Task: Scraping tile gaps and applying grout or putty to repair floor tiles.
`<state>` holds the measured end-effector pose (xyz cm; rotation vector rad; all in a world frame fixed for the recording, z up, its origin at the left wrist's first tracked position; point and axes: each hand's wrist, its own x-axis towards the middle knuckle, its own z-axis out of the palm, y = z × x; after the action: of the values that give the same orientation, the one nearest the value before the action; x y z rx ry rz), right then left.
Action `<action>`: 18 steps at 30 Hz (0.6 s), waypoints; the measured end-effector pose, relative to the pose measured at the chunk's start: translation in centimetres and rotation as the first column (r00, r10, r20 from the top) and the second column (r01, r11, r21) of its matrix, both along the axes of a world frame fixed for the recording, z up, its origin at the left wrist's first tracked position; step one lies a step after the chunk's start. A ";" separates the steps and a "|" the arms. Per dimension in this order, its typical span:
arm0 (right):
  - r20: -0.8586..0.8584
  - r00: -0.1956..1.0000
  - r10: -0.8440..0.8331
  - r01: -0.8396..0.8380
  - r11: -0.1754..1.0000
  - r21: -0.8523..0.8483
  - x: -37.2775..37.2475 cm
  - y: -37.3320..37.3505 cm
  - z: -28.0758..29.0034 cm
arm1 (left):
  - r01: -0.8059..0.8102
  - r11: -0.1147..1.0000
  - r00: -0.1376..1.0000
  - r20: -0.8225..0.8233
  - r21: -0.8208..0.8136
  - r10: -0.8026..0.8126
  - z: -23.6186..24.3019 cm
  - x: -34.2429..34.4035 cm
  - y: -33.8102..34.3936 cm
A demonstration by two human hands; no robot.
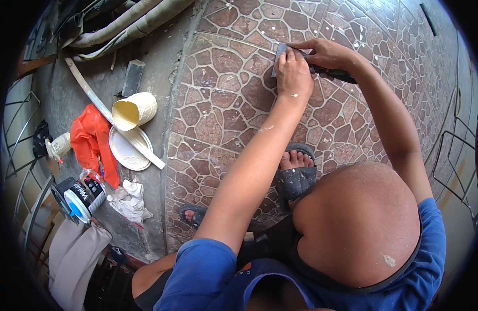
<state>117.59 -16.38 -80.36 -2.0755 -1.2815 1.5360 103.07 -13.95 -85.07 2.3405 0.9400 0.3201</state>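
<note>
My right hand [329,54] grips the dark handle of a scraper [345,77] with a flat metal blade. My left hand [295,72] lies over that blade, its fingers bent and pressed together near the edge. Both hands are close together, low over the stone-patterned tile floor [213,119]. Part of the blade shows to the left of my left fingers; the middle of the tool is hidden under the hands. Pale specks dot the tiles around them.
Left of the tiles, on grey concrete, are a tipped cream pot [148,106], a white lid [122,155] under a long strip [94,98], a red-orange plastic bag [89,132], a white rag [130,202], a labelled tub [91,197] and a grey block [133,78]. My sandalled foot [297,166] stands below my hands.
</note>
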 end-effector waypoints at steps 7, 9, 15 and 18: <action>0.068 0.998 0.011 -0.002 0.991 -0.136 0.2 -0.3 1.6 | 0.053 0.998 0.998 0.017 -0.020 -0.052 0.3 0.4 -0.4; 0.068 0.997 0.037 -0.028 0.992 -0.121 -0.5 0.6 2.0 | 0.033 0.999 0.999 0.015 -0.039 -0.032 0.4 0.0 -0.2; 0.041 0.989 -0.144 0.142 0.989 0.043 -2.4 -2.1 0.8 | 0.105 0.993 0.994 0.010 -0.058 -0.105 -0.2 -1.3 -0.6; 0.001 0.978 -0.206 0.206 0.978 -0.008 -2.4 -2.0 1.2 | 0.110 0.993 0.994 0.027 -0.040 -0.109 -0.4 -1.2 -0.6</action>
<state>115.19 -18.35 -79.20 -2.1369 -1.0233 1.4524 101.89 -14.55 -85.49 2.3339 0.7952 0.2819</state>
